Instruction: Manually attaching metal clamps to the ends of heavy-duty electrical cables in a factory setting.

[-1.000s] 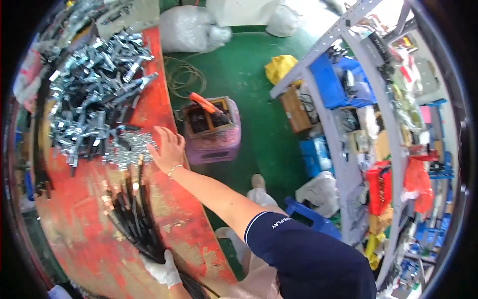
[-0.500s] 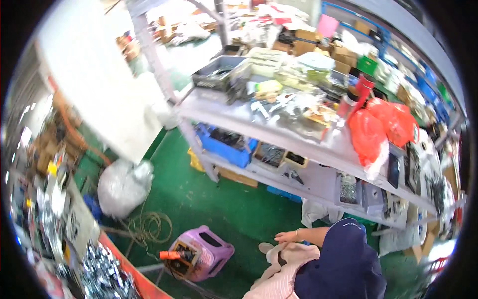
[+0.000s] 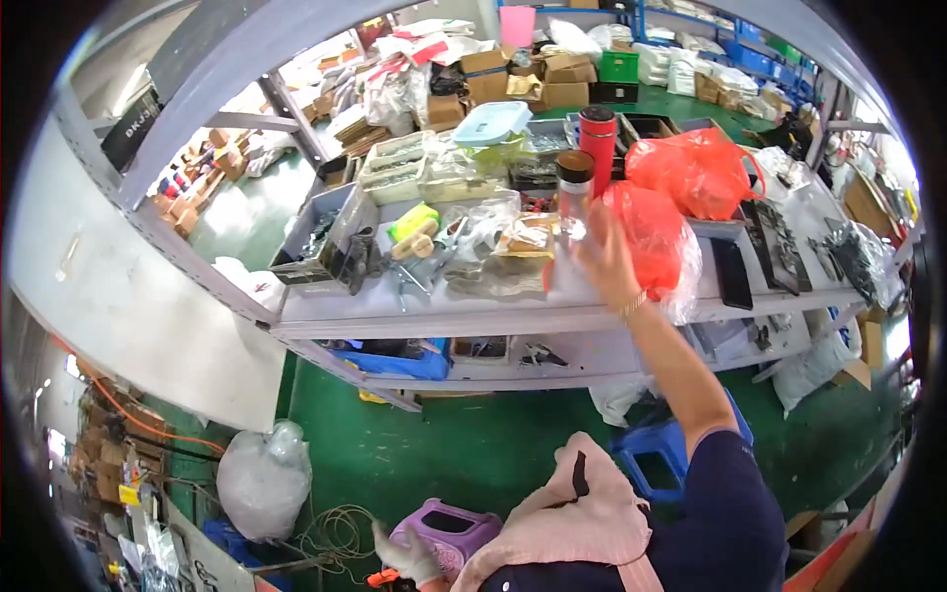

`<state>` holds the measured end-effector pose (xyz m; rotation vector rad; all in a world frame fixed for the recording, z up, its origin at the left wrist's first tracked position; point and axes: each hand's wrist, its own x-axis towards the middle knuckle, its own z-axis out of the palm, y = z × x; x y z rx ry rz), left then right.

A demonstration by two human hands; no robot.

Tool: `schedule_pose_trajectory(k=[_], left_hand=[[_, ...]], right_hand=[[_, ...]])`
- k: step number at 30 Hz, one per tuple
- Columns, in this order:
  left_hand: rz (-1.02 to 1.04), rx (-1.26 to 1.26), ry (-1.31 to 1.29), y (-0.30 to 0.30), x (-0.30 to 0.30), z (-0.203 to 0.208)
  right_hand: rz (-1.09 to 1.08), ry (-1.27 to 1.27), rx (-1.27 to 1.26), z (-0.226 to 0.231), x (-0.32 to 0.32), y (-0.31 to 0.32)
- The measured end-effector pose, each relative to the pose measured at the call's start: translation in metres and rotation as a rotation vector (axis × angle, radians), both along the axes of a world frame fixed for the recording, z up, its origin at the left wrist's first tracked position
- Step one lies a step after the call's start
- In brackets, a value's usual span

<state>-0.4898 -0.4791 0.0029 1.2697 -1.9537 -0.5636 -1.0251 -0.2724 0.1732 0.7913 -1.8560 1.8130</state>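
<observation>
Hand, right (image 3: 610, 259), newly beside clear bottle (image 3: 573, 197), upper centre; blurred, grip uncertain; hand, left (image 3: 418, 560), gloved, fingers apart, near purple stool (image 3: 456, 545), lower centre; bench handling apparently paused.

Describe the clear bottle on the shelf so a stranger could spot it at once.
Find the long grey shelf across the middle of the view, then the person's blurred right hand above it. The clear bottle stands just up and left of that hand, in front of a red flask. Its see-through body and dark lid set it apart from the flask and the red plastic bags.
</observation>
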Motion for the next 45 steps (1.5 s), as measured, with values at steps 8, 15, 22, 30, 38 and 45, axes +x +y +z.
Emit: schedule_pose_trajectory(k=[8, 15, 22, 30, 38, 45], left_hand=[[-0.142, -0.167, -0.165, 0.020, -0.096, 0.025], [-0.223, -0.156, -0.070, 0.038, -0.107, 0.052], [-0.755, -0.177, -0.054, 0.073, -0.211, 0.207], [-0.731, 0.180, 0.150, 0.075, -0.174, 0.209], [-0.627, 0.244, 0.207, 0.062, -0.118, 0.192], [-0.631, 0.276, 0.208, 0.064, -0.101, 0.187]], right_hand=[[-0.184, -0.261, 0.135, -0.004, -0.142, -0.023], [0.053, -0.088, 0.199, 0.078, -0.034, 0.014], [0.604, 0.217, 0.448, 0.101, 0.125, 0.005], [0.904, 0.253, 0.347, 0.091, 0.202, -0.045], [0.758, 0.940, 0.777, 0.130, 0.263, -0.078], [1.016, 1.047, 0.895, 0.128, 0.281, -0.099]])
